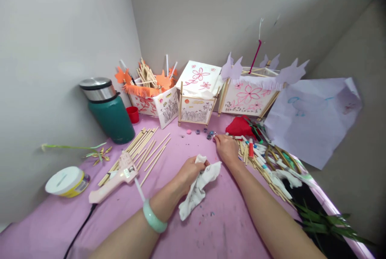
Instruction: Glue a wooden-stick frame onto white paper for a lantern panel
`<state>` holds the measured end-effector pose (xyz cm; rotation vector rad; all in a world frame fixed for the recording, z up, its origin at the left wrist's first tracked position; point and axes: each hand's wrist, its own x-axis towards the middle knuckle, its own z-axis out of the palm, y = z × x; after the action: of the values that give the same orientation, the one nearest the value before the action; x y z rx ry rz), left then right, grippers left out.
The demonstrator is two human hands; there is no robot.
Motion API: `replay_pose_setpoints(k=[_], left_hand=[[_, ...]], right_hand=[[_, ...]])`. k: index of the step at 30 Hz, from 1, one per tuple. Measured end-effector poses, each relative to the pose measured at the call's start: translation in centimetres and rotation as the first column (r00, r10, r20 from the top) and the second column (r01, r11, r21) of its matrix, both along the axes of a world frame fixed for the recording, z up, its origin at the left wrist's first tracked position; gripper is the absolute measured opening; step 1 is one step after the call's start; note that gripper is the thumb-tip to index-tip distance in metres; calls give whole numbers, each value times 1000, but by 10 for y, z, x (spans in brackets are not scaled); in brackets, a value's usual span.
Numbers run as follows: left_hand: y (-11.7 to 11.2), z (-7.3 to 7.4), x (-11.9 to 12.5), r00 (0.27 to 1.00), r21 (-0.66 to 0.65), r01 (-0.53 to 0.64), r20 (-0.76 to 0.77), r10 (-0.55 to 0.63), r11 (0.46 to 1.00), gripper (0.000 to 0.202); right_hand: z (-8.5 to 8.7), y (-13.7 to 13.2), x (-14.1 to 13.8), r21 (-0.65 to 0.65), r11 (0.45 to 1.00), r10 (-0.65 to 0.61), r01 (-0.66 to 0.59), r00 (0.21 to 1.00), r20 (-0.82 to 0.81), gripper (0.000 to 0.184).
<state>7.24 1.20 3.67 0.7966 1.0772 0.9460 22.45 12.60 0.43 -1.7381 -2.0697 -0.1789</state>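
A crumpled white tissue (197,188) with dark smudges is gripped in my left hand (191,174), above the middle of the pink tabletop (223,227). My right hand (226,148) reaches farther forward, its fingers bent down at a small group of shiny blue gems (211,134). Whether a gem is between those fingertips I cannot make out. A pink round piece (188,132) and another dark gem (198,132) lie just left of the group. Behind them stands a small paper-and-stick lantern box (197,112) with drawn flowers.
At left are a pink glue gun (116,180), wooden sticks (144,142), a green bottle (110,116) and a white-lidded tub (68,180). Markers (262,158), scissors (282,156) and red cloth (241,126) crowd the right. Decorated boxes (249,96) line the back wall.
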Motion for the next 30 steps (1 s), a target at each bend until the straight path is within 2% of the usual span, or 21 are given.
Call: replay_pose_setpoints(k=[4,6,9,12,14,16,19,21,24,27,30], left_hand=[[-2,6,0,997,18,-41,63,40,999,9],[-1,7,0,990,6,-79,114,78,997,3],[3,8,-3,950,-78,-146,268,162,986,18],[7,7,-8,847,-129,-204,474,241,970,28],[8,8,-11,791,-118,-262,542,283,958,23],[8,8,-14,770,-94,-327,550,323,940,30],[5,5,-15,782,-30,-380,523,338,925,54],[3,2,-13,798,19,-364,521,302,931,61],[2,-3,-5,843,65,-276,496,209,959,51],[1,-9,3,918,73,-153,379,115,985,37],[0,-14,8,974,203,-67,226,20,977,40]], right_hand=[[-1,-4,5,120,992,-29,41,995,-97,32],[3,-11,8,159,987,13,16,983,-182,34],[16,-30,6,129,979,199,-161,899,-390,37],[27,-62,-3,68,911,370,-407,733,-571,37],[29,-85,-11,38,872,396,-488,660,-638,35],[25,-103,-19,16,856,392,-517,627,-673,38],[14,-117,-28,61,852,450,-521,666,-595,54],[7,-119,-32,100,858,476,-504,705,-526,58],[-1,-116,-33,144,887,448,-438,746,-493,48],[-3,-110,-28,193,906,421,-377,763,-490,31],[-4,-105,-21,176,938,345,-299,756,-556,23]])
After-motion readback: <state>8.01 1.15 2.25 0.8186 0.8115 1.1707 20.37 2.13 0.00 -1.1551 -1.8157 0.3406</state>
